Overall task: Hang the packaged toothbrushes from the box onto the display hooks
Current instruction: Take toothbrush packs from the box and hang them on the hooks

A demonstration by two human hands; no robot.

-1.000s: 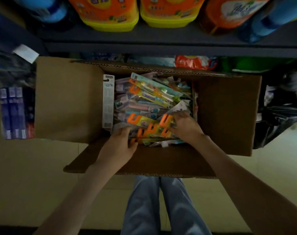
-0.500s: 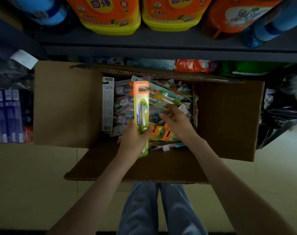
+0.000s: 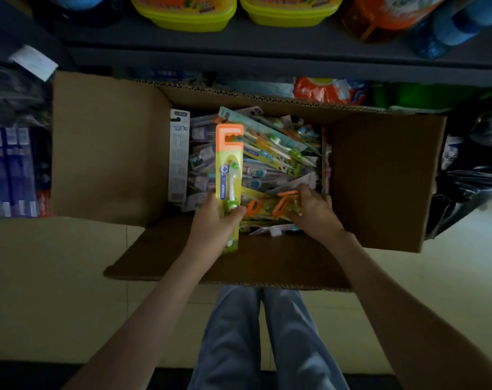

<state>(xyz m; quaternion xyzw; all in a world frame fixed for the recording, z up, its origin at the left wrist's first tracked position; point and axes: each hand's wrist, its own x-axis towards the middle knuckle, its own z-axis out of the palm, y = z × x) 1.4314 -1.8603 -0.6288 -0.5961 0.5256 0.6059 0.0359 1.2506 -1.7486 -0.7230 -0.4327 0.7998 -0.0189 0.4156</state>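
- The left hand (image 3: 216, 218) holds one toothbrush pack (image 3: 229, 170) upright (fingers cover its lower part).
- The right hand (image 3: 312, 209) digs into the pile (image 3: 270, 153) in the box (image 3: 107, 153); its fingertips are hidden, so I can't tell its grip.

We see an open cardboard box (image 3: 109, 153), flaps spread, heaped with toothbrush packs (image 3: 270, 153) lying crisscross. Our left hand (image 3: 213, 220) holds one yellow pack (image 3: 229, 170) upright over them, orange hanger end farthest from us. Our right hand (image 3: 315, 212) grips orange-topped packs (image 3: 270, 206) at the pile's near edge.
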